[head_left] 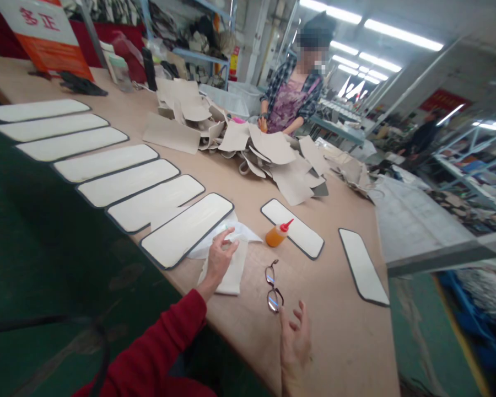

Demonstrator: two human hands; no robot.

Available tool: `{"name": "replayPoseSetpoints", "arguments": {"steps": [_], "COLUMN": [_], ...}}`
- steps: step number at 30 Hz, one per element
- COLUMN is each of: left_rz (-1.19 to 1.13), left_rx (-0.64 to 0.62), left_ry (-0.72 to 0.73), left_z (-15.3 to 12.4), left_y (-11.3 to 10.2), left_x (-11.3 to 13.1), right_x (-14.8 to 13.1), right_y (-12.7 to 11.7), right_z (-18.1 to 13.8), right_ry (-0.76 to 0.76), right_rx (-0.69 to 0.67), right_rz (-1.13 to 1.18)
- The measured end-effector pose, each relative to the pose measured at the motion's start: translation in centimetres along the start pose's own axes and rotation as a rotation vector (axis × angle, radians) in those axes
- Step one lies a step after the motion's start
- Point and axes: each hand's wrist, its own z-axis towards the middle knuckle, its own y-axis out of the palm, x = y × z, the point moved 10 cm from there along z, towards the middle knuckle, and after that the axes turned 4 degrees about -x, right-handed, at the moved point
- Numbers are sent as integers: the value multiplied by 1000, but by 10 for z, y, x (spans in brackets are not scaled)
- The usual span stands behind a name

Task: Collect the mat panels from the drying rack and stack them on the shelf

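My left hand (220,255), in a red sleeve, is over a white cloth (233,271) at the table's near edge, fingers curved and apart with nothing between them. Close beside it lies a long white panel with dark edging (188,230). My right hand (296,339) is raised over the tabletop, palm turned inward and fingers spread, holding nothing. A pair of glasses (274,289) lies just beyond its thumb; whether they touch I cannot tell. Farther off stands a bottle of orange liquid with a red nozzle (278,234), beside another dark-edged panel (298,231).
Several similar panels (128,176) lie in a row to the left, and one more (362,266) is near the right edge. A heap of beige pieces (268,149) covers the table's far side. Behind it stands a co-worker (291,94). A dark object (80,84) sits far left.
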Motion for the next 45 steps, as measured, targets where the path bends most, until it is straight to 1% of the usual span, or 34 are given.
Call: {"name": "replayPoseSetpoints", "arguments": {"steps": [1, 3, 6, 8, 11, 13, 15, 16, 18, 21, 24, 29, 33, 37, 39, 41, 43, 45], "left_rz": [2, -15, -109, -209, -391, -512, -609, -648, -709, -755, -744, -675, -575, -466, -412, -358, -313, -282], "left_rx": [10, 10, -18, -45, -95, -140, -184, -199, -220, -236, -214, -148, -102, -115, -133, -153, -173, -192], "left_ry": [28, 61, 34, -17, -121, -201, -273, -300, -337, -374, -374, -314, -298, -289, -273, -252, -234, -221], "left_z": [-2, -5, -7, -7, -7, -7, -9, -9, -8, -5, 3, 21, 32, 37, 39, 40, 40, 39], "left_y": [3, 10, 18, 21, 27, 33, 40, 43, 47, 51, 47, 29, 17, 17, 20, 24, 30, 36], "left_x": [4, 10, 11, 8, 4, 1, 1, 1, 1, -1, -4, -10, -22, -31, -32, -30, -26, -21], "right_x": [9, 18, 19, 18, 16, 19, 17, 13, -6, -39, -66, -97, -117, -138, -144, -146, -139, -122], "right_y": [4, 18, 31, 33, 27, 22, 23, 27, 39, 67, 100, 148, 176, 200, 206, 204, 195, 179], "right_z": [7, 19, 26, 26, 24, 23, 23, 24, 28, 41, 59, 88, 106, 118, 119, 116, 109, 106], "right_ry": [-1, -43, -101, -117, -116, -54, 8, 16, -27, -113, -168, -231, -286, -363, -401, -436, -456, -433], "right_rx": [-24, -70, -106, -129, -150, -146, -147, -151, -164, -190, -201, -202, -195, -241, -258, -266, -269, -258], "right_rz": [-27, -41, -29, -34, -33, 10, 56, 78, 127, 213, 273, 338, 319, 247, 208, 179, 163, 154]}}
